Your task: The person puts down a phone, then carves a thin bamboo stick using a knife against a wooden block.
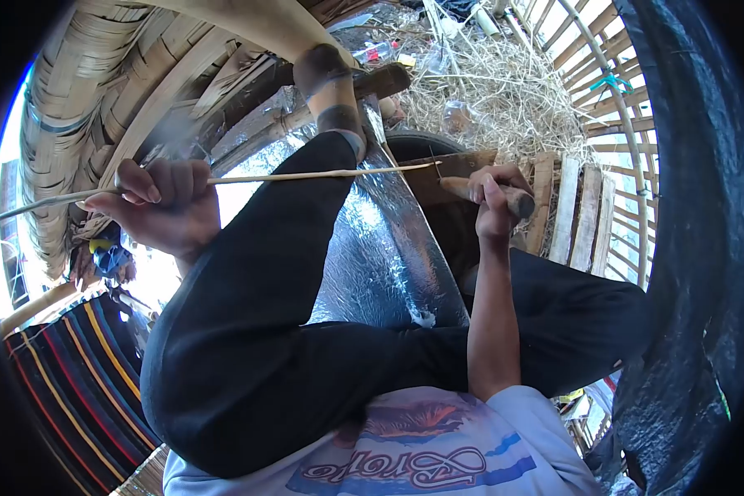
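A long thin stick (306,175) runs nearly level across my raised leg, its left part darker and its right part pale. My left hand (164,202) is closed around it near its darker end. My right hand (500,194) grips the thick wooden handle (519,203) of a small tool. The tool's thin dark blade (436,162) stands up beside the pale tip of the stick. Whether blade and tip touch, I cannot tell. Behind them lies a flat wooden board (471,161).
Shiny plastic sheeting (380,256) lies between my legs. Dry straw (504,91) covers the ground ahead, beside wooden slats (574,215) and a bamboo lattice wall (628,128). Woven bamboo (83,124) is at the left, above a striped cloth (83,388). Dark plastic hangs at the right.
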`<state>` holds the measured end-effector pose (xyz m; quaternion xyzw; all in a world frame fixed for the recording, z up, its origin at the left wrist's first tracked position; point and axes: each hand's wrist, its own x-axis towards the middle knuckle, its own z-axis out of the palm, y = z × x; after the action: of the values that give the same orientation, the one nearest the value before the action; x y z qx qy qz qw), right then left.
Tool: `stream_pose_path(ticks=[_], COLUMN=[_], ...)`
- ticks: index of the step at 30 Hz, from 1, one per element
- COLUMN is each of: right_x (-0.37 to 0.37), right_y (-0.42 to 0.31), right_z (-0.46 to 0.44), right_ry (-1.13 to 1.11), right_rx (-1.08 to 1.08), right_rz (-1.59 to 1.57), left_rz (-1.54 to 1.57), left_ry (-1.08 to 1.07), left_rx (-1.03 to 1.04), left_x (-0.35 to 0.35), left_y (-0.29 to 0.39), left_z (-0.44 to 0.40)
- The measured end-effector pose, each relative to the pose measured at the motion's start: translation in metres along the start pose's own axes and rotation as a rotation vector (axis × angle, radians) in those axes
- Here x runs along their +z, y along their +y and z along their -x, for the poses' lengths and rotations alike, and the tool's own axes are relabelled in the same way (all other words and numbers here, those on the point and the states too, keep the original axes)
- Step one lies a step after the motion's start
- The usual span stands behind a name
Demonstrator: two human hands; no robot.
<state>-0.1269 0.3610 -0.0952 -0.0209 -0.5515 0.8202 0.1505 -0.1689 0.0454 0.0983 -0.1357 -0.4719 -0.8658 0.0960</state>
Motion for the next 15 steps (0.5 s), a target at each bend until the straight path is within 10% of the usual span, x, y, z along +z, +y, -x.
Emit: stream_pose_path(ticks=[15], right_x=[0.008], right_y=[0.014], right_z=[0.007], right_ry=[0.012], right_rx=[0.021], right_rz=[0.220], left_rz=[-0.024], left_ry=[0.002], left_rx=[0.023], left_x=[-0.004], left_y=[0.000], left_z=[0.003])
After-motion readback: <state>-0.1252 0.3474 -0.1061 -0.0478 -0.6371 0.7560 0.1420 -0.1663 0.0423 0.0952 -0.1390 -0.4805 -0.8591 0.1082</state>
